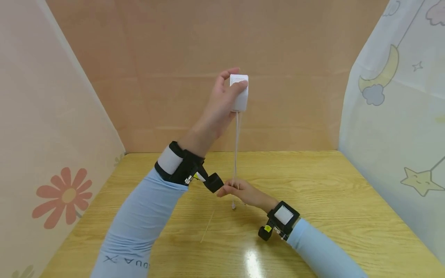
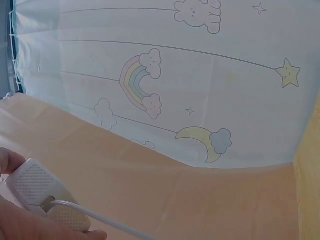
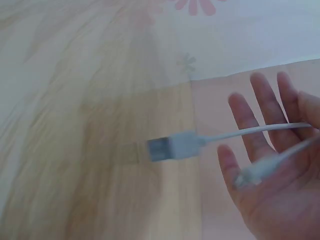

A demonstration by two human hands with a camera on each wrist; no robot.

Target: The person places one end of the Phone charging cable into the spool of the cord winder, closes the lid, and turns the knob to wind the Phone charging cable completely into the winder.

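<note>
Charger brick (image 1: 240,92) sits high in your left hand (image 1: 222,102), gripped firm; white cable (image 1: 236,146) hangs to your right hand (image 1: 240,191), fingers spread, above the counter (image 1: 347,216). Untangling, I'd say; next, gather the USB plug (image 3: 167,147).

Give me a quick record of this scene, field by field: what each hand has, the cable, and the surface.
Left hand: left hand raised, gripping a white charger block from the side
Right hand: right hand low over the table, fingers spread in the wrist view, the cable lying across the palm
Cable: white cable hangs straight down from the block to the right hand; its USB plug sticks out past the fingers
Surface: wooden table
Surroundings: patterned curtain on the right, flower-print sheet on the left
</note>
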